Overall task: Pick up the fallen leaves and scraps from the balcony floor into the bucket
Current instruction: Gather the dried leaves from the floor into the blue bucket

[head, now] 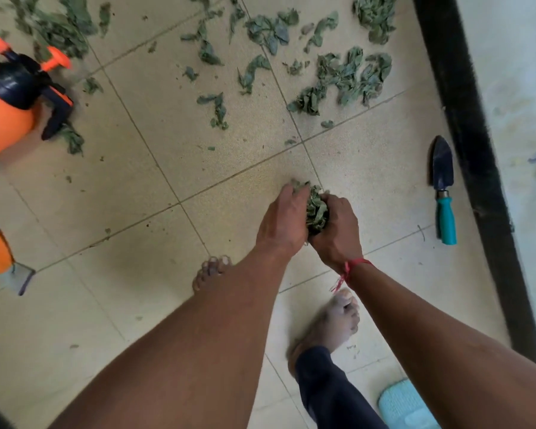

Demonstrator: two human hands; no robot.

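We see the left hand (pixel 283 221) and right hand (pixel 338 233) pressed together down at the tiled floor (pixel 167 243), the fingers of both curled round one clump of leaves (pixel 316 212) held between them. More scattered leaves (pixel 347 78) lie on the tiles beyond, a trowel (pixel 443 187) off to the right.

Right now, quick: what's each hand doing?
Left hand: closed on the leaves, cupping one side of the clump.
Right hand: closed on the same leaves, gripping the other side.
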